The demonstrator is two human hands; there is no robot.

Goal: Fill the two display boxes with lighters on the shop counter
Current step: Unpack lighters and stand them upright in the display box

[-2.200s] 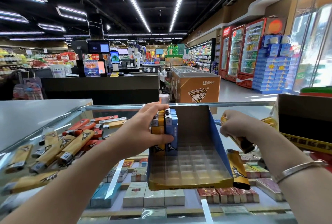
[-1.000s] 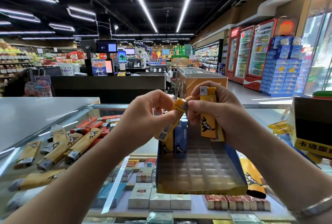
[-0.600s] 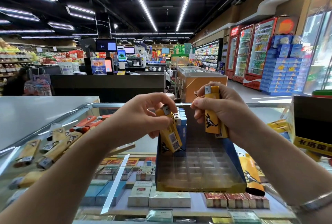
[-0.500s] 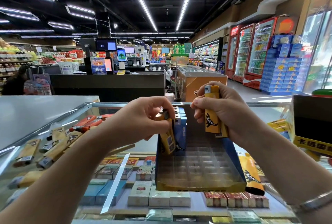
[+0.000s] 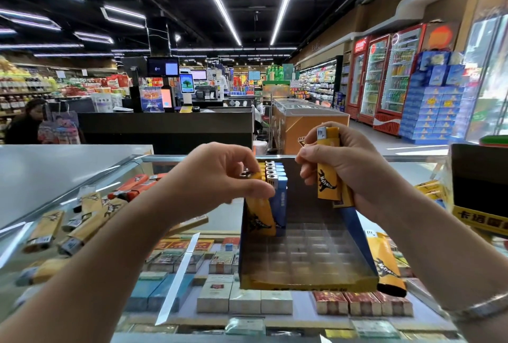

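A display box (image 5: 308, 282) with a clear grid tray stands on the glass counter, with yellow and blue lighters (image 5: 277, 197) standing in its back left corner. My left hand (image 5: 217, 180) pinches the top of a yellow lighter (image 5: 259, 219) that stands in the box's left column. Above the box's right side, my right hand (image 5: 349, 169) grips several yellow lighters (image 5: 328, 175) upright. A second display box (image 5: 479, 191) stands at the right edge.
Loose yellow and orange lighters (image 5: 82, 221) lie spread on the glass counter (image 5: 178, 282) at the left. One yellow lighter (image 5: 384, 263) lies beside the box's right wall. Cigarette packs show under the glass. A grey counter surface (image 5: 55, 172) lies at the far left.
My left hand took one yellow lighter from the right hand's bundle and lowered it into the box's left column. The right hand stayed raised with the others.
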